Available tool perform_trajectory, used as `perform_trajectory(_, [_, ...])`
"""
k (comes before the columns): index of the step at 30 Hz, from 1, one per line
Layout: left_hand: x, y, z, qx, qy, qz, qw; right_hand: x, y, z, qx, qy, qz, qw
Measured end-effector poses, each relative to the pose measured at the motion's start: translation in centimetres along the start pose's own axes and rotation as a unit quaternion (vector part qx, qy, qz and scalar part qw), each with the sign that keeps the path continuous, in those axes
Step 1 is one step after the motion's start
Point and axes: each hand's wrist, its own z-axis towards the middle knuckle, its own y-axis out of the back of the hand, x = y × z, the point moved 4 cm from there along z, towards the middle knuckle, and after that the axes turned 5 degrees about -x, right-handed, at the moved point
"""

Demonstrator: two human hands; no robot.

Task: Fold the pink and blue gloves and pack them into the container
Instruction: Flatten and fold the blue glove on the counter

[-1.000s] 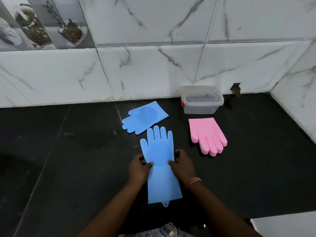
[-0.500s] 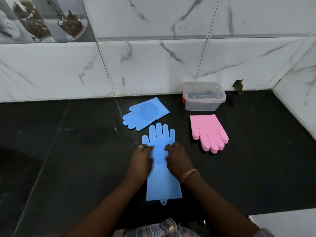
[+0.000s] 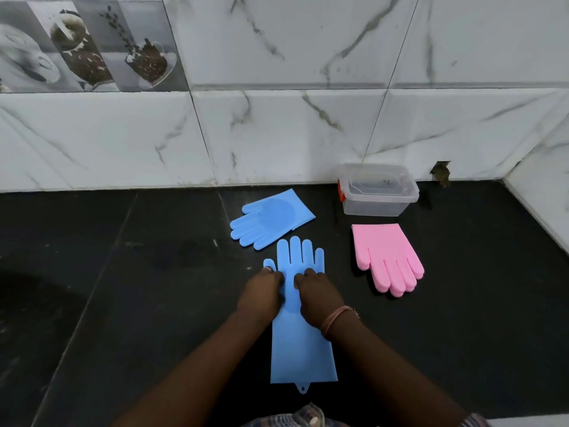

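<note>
Hands now pressing the long blue glove [image 3: 300, 340] flat on the table [image 3: 123, 303].
Left hand [image 3: 261, 292] and right hand [image 3: 317, 295] have slid inward from its edges; fingers loosely bent, pressing, not gripping. Folding looks imminent; container [image 3: 378, 191] waits at the wall.

Soft, even, fairly bright light fills the scene, and the white marble wall [image 3: 308, 134] reads pale and a little washed at the far side while the black bench [image 3: 123, 303] stays dark, with only a dull sheen and faint smudges on its left part. Shadows are weak and short: a thin dark edge hugs the pink gloves [image 3: 386, 257] and the clear container [image 3: 377, 189]. Wide-angle distortion bows the tile seams and bench edges towards the borders, and focus is reasonably crisp at the centre, softer in the near corners
</note>
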Motion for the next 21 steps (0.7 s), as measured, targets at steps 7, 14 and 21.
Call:
perform_trajectory(7, [1.6,2.1,3.3,-0.037,0.123,-0.142,0.981,0.7,3.2,5.7,-0.005,0.0,0.005,1.0])
perform_trajectory(14, [4.6,2.1,3.7,-0.148,0.267,-0.449,0.84,3.8,1.8,11.5,-0.1,0.029,0.054,0.993])
perform_trajectory(21, [7.2,1.1,3.3,-0.168,0.3,-0.501,0.794,3.7,2.8,16.1,-0.124,0.0,0.069,0.99])
